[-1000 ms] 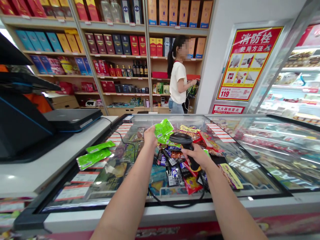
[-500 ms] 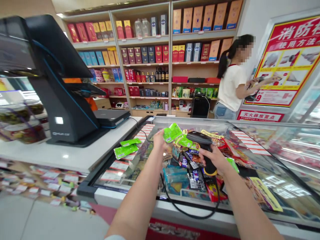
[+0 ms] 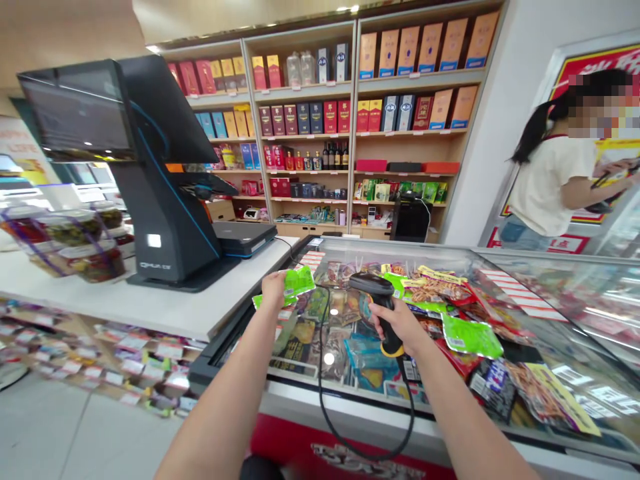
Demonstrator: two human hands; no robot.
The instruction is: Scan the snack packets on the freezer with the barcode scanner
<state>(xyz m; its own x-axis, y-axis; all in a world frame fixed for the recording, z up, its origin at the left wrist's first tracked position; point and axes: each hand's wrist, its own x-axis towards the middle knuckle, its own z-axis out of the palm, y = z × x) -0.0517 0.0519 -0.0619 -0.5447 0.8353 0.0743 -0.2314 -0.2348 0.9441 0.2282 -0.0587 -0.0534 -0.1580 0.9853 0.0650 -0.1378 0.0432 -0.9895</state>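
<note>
My left hand (image 3: pixel 274 288) pinches a bright green snack packet (image 3: pixel 300 281) over the left part of the glass freezer top (image 3: pixel 320 250). Another green packet (image 3: pixel 258 302) shows just below that hand, partly hidden by it. My right hand (image 3: pixel 397 325) is wrapped round the handle of a black barcode scanner (image 3: pixel 371 285), whose head points left, toward the held packet. From the handle a black cable (image 3: pixel 327 420) loops down over the freezer's front edge. To the right of the scanner lie a green packet (image 3: pixel 473 337), a dark packet (image 3: pixel 493 388) and yellow-topped snack packets (image 3: pixel 435 287).
A checkout terminal (image 3: pixel 170 220) stands on the white counter (image 3: pixel 195 313) at left, beside tubs (image 3: pixel 93 260) tied with purple ribbon. Shelves of boxes (image 3: pixel 305 117) line the back wall. A person in a white top (image 3: pixel 555 180) stands behind the freezer at right.
My left hand has moved left with the green packet, to the packets on that side. The scanner has shifted left and slightly down. The other person now appears farther right.
</note>
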